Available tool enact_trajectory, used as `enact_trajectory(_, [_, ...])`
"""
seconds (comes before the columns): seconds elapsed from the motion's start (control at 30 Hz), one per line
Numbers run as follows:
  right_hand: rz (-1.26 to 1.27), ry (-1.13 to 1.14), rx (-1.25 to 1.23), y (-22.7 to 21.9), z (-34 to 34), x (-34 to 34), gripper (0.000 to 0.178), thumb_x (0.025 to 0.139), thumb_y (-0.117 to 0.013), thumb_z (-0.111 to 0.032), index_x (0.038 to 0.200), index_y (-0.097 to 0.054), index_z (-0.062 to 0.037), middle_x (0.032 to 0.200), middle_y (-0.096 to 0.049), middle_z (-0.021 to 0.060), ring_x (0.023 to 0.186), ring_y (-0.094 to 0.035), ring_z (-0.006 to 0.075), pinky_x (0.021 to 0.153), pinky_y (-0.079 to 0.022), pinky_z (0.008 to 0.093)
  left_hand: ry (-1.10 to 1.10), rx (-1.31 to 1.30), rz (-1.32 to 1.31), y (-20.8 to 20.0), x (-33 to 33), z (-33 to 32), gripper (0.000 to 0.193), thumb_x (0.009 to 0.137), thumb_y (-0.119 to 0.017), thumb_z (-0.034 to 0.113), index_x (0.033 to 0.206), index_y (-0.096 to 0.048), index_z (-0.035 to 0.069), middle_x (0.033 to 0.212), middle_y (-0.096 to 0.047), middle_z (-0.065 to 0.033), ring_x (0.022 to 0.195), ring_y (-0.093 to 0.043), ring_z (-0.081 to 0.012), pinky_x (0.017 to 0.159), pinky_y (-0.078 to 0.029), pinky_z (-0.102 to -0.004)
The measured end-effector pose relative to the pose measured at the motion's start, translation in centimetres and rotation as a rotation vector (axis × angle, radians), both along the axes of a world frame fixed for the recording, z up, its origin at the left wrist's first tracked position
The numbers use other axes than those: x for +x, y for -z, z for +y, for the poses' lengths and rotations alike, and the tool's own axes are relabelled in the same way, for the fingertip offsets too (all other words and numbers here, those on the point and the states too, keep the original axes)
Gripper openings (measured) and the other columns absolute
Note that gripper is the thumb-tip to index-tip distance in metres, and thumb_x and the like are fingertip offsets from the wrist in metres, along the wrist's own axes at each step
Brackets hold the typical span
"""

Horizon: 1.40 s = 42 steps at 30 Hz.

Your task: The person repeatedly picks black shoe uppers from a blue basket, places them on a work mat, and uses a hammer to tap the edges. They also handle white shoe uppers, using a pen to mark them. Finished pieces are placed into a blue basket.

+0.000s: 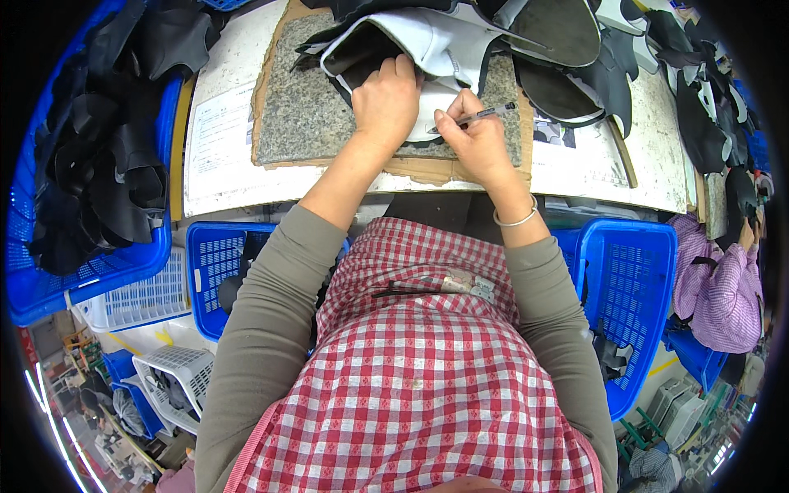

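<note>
On a speckled stone slab, a black-and-white shoe upper piece lies with its pale inner side up. My left hand is closed at its dark opening, fingertips bent over the edge and partly hidden by the material. In my right hand a pen is gripped, its tip down at the white flap by the left hand. More dark upper pieces with grey lining overlap the piece on its right.
A blue basket heaped with black pieces stands at the left. Blue crates sit below the table on both sides. Printed sheets lie beside the slab's cardboard. Another person in a purple checked top works at the far right.
</note>
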State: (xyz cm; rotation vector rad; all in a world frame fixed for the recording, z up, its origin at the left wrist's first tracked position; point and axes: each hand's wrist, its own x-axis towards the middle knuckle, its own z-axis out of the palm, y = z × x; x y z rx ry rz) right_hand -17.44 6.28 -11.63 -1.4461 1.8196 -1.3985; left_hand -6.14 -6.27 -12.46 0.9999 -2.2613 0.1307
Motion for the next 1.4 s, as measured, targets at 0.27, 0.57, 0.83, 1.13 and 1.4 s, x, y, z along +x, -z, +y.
enact_trajectory(0.27, [-0.205,-0.051,-0.107,0.3,0.4,-1.1,0.024,0.097,-0.071,-0.016,0.084,-0.054,-0.0064,0.071,-0.051,-0.0053,0.068,-0.046,0.005,0.061,-0.04,0.0248,0.003,0.081,0.038,-1.6,0.3,1.0,0.028,0.089,-0.073,0.032,0.098,-0.062,0.007,0.088,-0.068,-0.0087,0.08,-0.072,-0.0313,0.065,-0.057,-0.0425])
enact_trajectory(0.57, [-0.599,-0.164,-0.224,0.1,1.4,-2.3,0.026,0.097,-0.063,-0.01,0.077,-0.046,-0.0093,0.073,-0.044,-0.0064,0.069,-0.038,0.0035,0.062,-0.034,0.0227,0.134,-0.27,0.163,-10.6,4.4,-0.6,0.061,0.075,-0.086,0.015,0.129,-0.059,0.009,0.125,-0.063,-0.0133,0.119,-0.055,-0.0346,0.096,-0.045,-0.0448])
enact_trajectory(0.83, [-0.475,-0.196,-0.263,0.8,1.7,-2.6,0.028,0.098,-0.065,-0.012,0.078,-0.045,-0.0086,0.074,-0.041,-0.0061,0.071,-0.038,0.0045,0.063,-0.035,0.024,0.141,-0.37,0.284,-21.5,7.3,-3.7,0.041,0.08,-0.058,-0.007,0.116,-0.073,0.004,0.113,-0.075,-0.0185,0.109,-0.073,-0.0309,0.095,-0.056,-0.034])
enact_trajectory(1.13, [-0.416,-0.182,-0.248,1.0,1.6,-2.1,0.03,0.102,-0.064,-0.013,0.078,-0.045,-0.0098,0.074,-0.039,-0.0065,0.069,-0.034,0.0043,0.061,-0.03,0.0251,0.123,-0.152,-0.074,-21.5,-5.2,-7.6,0.039,0.087,-0.072,0.025,0.123,-0.062,0.013,0.116,-0.061,-0.0234,0.109,-0.062,-0.042,0.078,-0.058,-0.0498])
enact_trajectory(1.4, [-0.344,-0.162,-0.182,1.3,2.0,-2.1,0.029,0.102,-0.066,-0.016,0.081,-0.047,-0.0096,0.073,-0.042,-0.0062,0.069,-0.035,0.0042,0.061,-0.031,0.024,0.433,0.02,0.232,-7.8,5.5,-13.4,0.063,0.085,-0.078,0.012,0.145,-0.057,0.016,0.146,-0.057,-0.0142,0.138,-0.049,-0.0358,0.115,-0.041,-0.0448])
